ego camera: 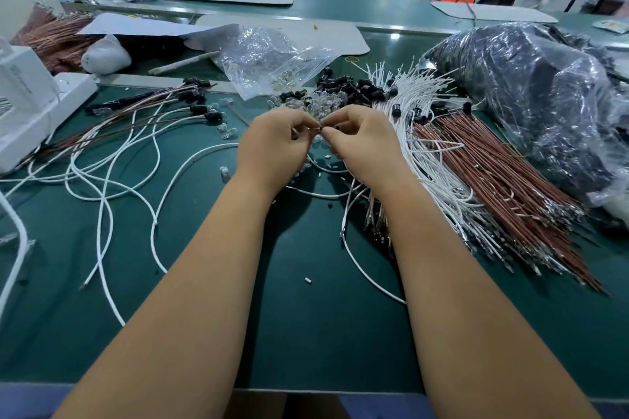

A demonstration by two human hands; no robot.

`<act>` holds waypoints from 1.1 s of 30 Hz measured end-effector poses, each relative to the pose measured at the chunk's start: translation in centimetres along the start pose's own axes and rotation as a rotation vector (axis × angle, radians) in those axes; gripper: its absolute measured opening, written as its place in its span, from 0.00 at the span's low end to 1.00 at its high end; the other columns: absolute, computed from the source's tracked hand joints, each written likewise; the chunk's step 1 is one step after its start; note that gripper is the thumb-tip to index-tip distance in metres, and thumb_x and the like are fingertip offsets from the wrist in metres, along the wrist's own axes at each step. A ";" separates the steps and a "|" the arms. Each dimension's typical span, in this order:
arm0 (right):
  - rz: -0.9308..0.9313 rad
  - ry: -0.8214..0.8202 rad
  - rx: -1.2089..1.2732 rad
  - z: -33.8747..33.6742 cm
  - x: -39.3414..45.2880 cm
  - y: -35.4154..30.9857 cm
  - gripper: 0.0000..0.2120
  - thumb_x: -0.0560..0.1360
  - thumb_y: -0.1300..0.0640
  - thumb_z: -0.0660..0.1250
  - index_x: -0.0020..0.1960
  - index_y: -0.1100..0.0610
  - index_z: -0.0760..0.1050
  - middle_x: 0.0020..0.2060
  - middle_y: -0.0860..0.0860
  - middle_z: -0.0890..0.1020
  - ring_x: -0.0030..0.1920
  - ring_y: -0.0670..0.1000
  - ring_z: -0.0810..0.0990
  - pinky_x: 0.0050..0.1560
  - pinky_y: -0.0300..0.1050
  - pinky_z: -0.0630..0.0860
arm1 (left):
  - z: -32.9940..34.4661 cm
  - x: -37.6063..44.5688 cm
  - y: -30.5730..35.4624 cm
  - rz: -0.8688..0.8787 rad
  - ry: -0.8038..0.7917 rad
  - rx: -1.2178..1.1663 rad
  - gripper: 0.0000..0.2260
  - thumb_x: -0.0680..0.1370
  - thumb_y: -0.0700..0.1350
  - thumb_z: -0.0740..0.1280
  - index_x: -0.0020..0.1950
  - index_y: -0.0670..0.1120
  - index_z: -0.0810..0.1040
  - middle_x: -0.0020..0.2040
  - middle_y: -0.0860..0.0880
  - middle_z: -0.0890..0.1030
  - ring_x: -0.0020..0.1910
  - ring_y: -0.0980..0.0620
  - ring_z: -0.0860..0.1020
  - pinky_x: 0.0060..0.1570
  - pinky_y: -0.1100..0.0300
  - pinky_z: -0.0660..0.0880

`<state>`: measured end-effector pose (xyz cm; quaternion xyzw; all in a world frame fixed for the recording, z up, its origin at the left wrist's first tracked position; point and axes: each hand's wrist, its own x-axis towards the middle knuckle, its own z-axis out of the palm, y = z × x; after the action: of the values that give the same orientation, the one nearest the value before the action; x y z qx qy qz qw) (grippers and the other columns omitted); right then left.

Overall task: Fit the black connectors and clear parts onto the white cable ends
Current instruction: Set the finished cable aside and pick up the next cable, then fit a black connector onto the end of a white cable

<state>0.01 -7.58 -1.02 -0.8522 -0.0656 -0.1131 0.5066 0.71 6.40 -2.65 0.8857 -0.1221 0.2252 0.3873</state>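
Pinching one small part together, left hand [277, 143] and right hand [362, 143], above green worktable [306, 316] in factory room.

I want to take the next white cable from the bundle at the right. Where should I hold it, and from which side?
Probably pinch one cable near its far tip, where the white cable bundle fans out and single ends stand apart, coming from above with the right hand. Lower down, the cables are densely packed against the brown wire bundle, so one is hard to separate.
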 end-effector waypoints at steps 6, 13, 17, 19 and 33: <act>0.064 0.036 0.111 -0.2 0.1 0.5 0.06 0.75 0.61 0.69 0.42 0.52 0.78 0.33 0.49 0.82 0.34 0.47 0.81 0.42 0.50 0.82 | 0.1 0.2 -0.1 -0.056 -0.047 -0.151 0.02 0.74 0.41 0.71 0.44 0.46 0.83 0.34 0.55 0.79 0.31 0.63 0.73 0.35 0.70 0.69; 0.231 -0.092 0.703 -1.2 0.3 0.6 0.07 0.77 0.68 0.64 0.43 0.60 0.78 0.30 0.50 0.82 0.30 0.45 0.80 0.34 0.36 0.78 | -0.3 0.3 0.3 -0.075 -0.030 -0.449 0.04 0.75 0.38 0.71 0.44 0.47 0.82 0.37 0.55 0.81 0.36 0.62 0.77 0.42 0.68 0.74; 0.151 -0.067 0.631 -1.1 0.2 0.6 0.08 0.76 0.69 0.66 0.43 0.59 0.79 0.30 0.48 0.82 0.29 0.44 0.79 0.34 0.35 0.76 | -0.3 0.2 0.3 -0.100 -0.028 -0.492 0.04 0.74 0.38 0.72 0.44 0.46 0.82 0.37 0.52 0.81 0.36 0.61 0.77 0.43 0.66 0.75; 0.098 -0.028 0.501 -0.8 0.1 0.7 0.08 0.75 0.69 0.67 0.42 0.58 0.79 0.29 0.47 0.82 0.28 0.43 0.78 0.33 0.35 0.76 | -0.3 0.2 0.2 -0.103 -0.010 -0.442 0.02 0.74 0.39 0.73 0.44 0.45 0.82 0.37 0.52 0.82 0.35 0.60 0.77 0.41 0.66 0.75; 0.103 -0.001 0.401 -0.4 0.2 0.7 0.06 0.74 0.67 0.70 0.41 0.57 0.78 0.31 0.52 0.82 0.32 0.50 0.81 0.36 0.41 0.79 | -0.2 0.1 -0.1 -0.094 0.036 -0.326 0.03 0.73 0.40 0.73 0.43 0.48 0.83 0.37 0.54 0.82 0.38 0.57 0.79 0.44 0.62 0.77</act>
<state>0.33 -8.26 -1.40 -0.7365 -0.0435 -0.0712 0.6712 0.78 6.60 -2.55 0.8117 -0.1083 0.1998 0.5381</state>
